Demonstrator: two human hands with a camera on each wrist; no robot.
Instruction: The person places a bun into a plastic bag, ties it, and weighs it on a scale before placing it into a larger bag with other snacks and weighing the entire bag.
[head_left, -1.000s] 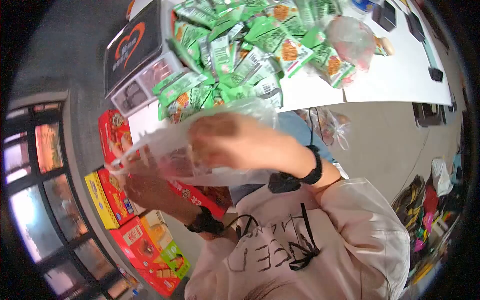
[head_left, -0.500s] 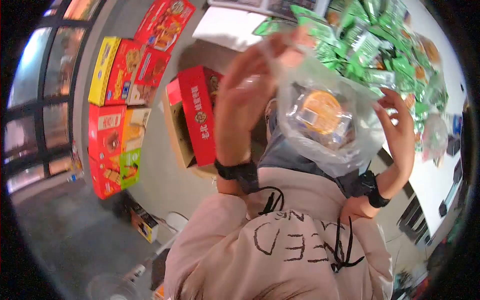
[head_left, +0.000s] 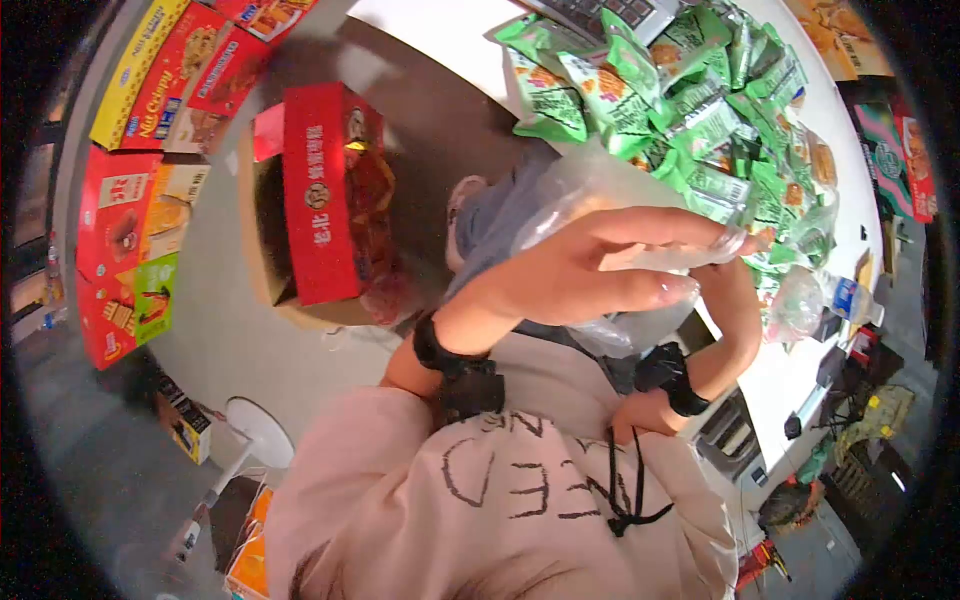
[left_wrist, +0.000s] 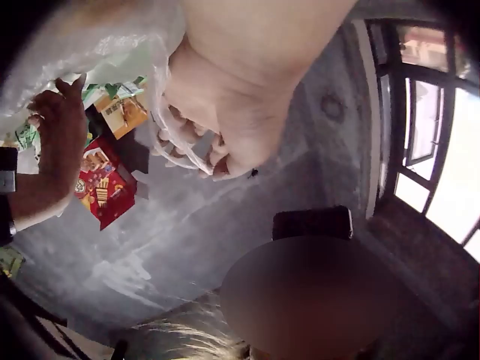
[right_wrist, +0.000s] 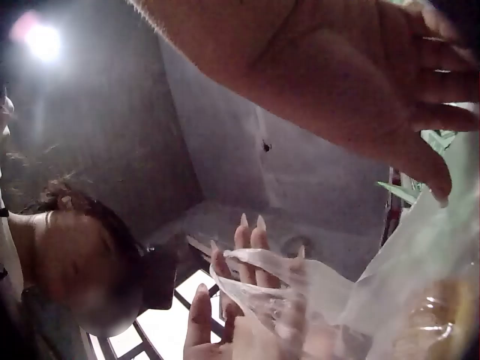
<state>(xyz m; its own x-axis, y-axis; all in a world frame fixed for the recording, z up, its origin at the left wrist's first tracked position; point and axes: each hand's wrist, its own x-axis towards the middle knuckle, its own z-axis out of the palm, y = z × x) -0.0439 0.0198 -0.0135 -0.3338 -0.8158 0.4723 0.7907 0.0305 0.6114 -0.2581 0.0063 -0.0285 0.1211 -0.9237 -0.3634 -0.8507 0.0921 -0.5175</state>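
Note:
A translucent white plastic bag (head_left: pixel 595 175) is between the two hands in the head view. My left hand (head_left: pixel 570 265) crosses in front of it and hides most of its mouth. In the left wrist view, the fingers of my left hand (left_wrist: pixel 225 124) curl round the bag's stretched handle (left_wrist: pixel 161 112). My right hand (head_left: pixel 735 315) is partly behind the left one. Its fingers look extended in the right wrist view, with the thumb of that right hand (right_wrist: pixel 360 82) at the bag's edge. A shiny yellow-orange package (right_wrist: pixel 439 319) shows through the plastic.
Many green snack packets (head_left: pixel 700 110) lie heaped on the white table (head_left: pixel 440 45). An open red carton (head_left: pixel 318 195) with packaged items stands on the floor at left, near several snack boxes (head_left: pixel 125 235). A plastic bottle (head_left: pixel 855 300) lies at the table's right.
My left hand has moved rightward across the bag, closer to my right hand. The round package seen inside half a second ago is hidden in the head view. The head view has also shifted.

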